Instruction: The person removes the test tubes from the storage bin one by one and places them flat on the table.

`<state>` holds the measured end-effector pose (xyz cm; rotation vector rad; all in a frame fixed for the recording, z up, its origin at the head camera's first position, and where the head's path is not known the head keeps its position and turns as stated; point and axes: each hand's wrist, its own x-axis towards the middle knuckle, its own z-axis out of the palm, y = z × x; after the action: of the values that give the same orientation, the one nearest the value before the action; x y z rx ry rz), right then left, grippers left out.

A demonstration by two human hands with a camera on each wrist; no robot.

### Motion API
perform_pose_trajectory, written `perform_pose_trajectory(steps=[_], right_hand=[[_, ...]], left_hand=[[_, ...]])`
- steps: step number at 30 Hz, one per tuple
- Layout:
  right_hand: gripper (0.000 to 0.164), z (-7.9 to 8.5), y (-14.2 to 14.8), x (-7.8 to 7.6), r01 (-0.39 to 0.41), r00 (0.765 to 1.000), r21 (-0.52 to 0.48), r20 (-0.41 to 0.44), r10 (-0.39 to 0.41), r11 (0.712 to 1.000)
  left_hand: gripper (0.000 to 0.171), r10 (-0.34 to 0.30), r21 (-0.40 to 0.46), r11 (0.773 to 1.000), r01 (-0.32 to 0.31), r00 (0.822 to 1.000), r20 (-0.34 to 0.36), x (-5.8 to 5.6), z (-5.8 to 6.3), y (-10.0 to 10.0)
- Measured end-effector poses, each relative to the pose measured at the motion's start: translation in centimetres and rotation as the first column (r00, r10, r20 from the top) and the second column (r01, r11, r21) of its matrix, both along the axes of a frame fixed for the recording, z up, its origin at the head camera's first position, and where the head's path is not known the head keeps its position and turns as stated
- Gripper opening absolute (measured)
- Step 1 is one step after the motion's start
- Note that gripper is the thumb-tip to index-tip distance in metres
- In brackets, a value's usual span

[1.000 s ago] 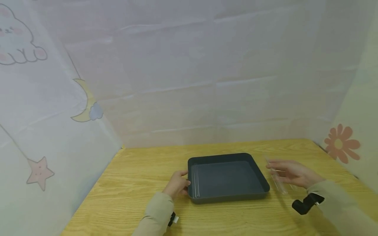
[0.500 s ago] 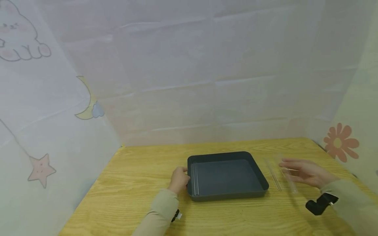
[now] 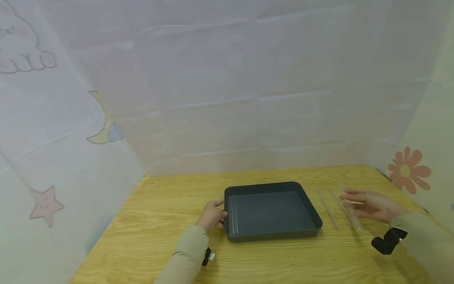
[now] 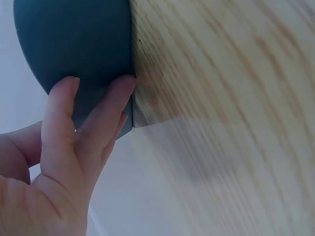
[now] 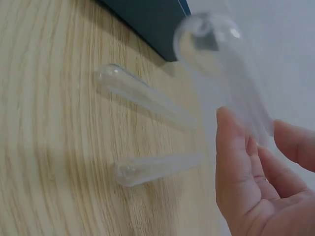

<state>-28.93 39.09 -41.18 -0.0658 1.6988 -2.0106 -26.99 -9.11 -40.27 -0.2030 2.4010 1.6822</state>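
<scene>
My right hand pinches a clear test tube between thumb and fingers, its rounded end tilted up in the right wrist view. Two more clear tubes lie on the table below: one tube nearer the tray, the other tube farther from it. A dark grey rectangular tray stands left of them. Along its inner left side run thin clear tubes, lying side by side. My left hand touches the tray's left outer wall, with extended fingers against it in the left wrist view.
The wooden table extends around the tray. Behind it hangs a pale cloth wall, with printed side walls to the left and right. Black straps with small cameras sit at both wrists, the right camera jutting over the table.
My right hand has moved right, away from the tray, with a test tube in its fingers. Two tubes on the table now show between them. My left hand stays by the tray.
</scene>
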Motion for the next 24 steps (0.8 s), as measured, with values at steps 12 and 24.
perform_pose_trajectory(steps=[12,24], right_hand=[[0.03,0.0,0.9,-0.3,0.045,0.999,0.054,0.027,-0.047,0.998],[0.029,-1.1,1.6,-1.0,0.102,0.994,0.07,0.034,-0.105,0.992]], left_hand=[[0.054,-0.011,0.013,1.0,0.011,0.999,0.03,0.0,0.3,-0.1],[0.055,-0.036,0.013,0.999,0.036,0.999,0.023,0.5,0.6,0.0]])
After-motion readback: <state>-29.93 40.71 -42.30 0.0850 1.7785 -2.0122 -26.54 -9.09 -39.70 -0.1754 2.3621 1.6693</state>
